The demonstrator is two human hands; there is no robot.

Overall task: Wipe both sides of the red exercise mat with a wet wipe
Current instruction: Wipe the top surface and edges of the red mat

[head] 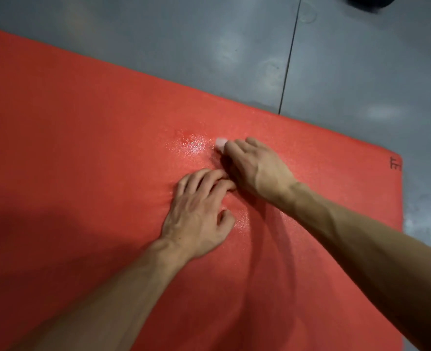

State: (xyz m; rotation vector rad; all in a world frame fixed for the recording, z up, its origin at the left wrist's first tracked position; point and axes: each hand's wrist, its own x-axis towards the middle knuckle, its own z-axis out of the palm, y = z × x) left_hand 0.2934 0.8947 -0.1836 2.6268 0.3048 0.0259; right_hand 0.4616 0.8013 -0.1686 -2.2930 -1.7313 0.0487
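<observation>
On a grey floor (335,72) lies a red mat (70,148). Near its middle, the right hand (257,168) curls around a white wipe (220,143), pressing it down beside a wet patch (192,145). The left hand (199,214) rests on the mat, fingers loosely bent.

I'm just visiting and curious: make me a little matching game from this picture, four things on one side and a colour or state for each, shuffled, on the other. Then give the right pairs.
Things:
1. exercise mat
2. floor
3. wet wipe
4. left hand

Descriptions:
A. grey, with a dark seam
B. whitish, peeking out from under the right hand
C. red, glistening wet in patches
D. fingers spread, pressing on the mat

Pairs: 1-C, 2-A, 3-B, 4-D
</observation>
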